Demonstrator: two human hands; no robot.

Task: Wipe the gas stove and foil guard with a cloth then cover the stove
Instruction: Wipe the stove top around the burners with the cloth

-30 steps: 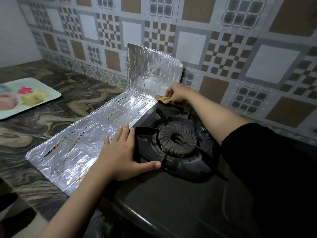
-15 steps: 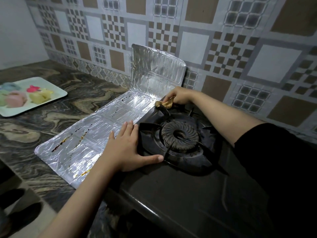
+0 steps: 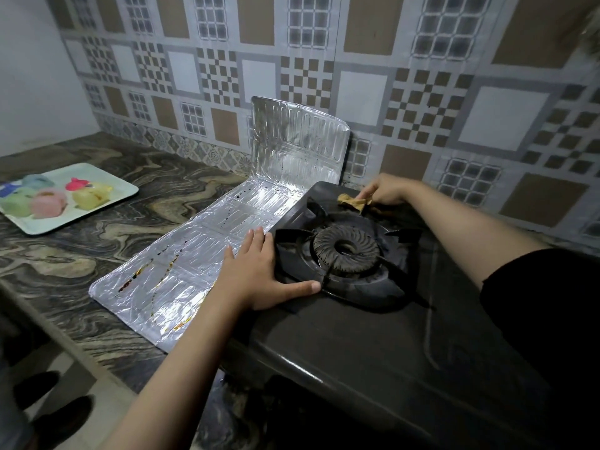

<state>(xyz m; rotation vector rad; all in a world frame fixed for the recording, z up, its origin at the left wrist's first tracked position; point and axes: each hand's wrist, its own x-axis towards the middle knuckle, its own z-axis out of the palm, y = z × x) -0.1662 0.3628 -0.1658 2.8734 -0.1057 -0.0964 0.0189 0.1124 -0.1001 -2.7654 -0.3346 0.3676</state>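
The gas stove (image 3: 373, 345), a dark single-burner unit, sits on the marbled counter (image 3: 97, 228) against the patterned tile wall (image 3: 357, 60), its ringed burner (image 3: 345, 248) ringed by a black pan support. At the stove's far edge, close to the wall, the right hand (image 3: 386, 190) pinches a small crumpled yellowish cloth (image 3: 352, 201) between curled fingers and holds it down on the stove top just behind the burner. The left hand (image 3: 259, 271) lies flat with its fingers straight, gripping nothing: the palm and fingers rest across the stove's left edge where it meets the foil, and the thumb stretches out along the stove top toward the front of the pan support. The foil guard (image 3: 201, 258) lies just beside the stove on its left; most of it is spread flat on the counter, running from the counter's front edge back toward the wall, and its far panel stands upright against the tiles. Dark brown drips and streaks mark the flat part, thickest near the front end, and small dark specks dot the upright panel. Farther left on the counter, well apart from the foil, a pale tray (image 3: 107, 203) carries several soft pastel-coloured items, too blurred to identify. A black sleeve (image 3: 545, 303) covers the right upper arm.
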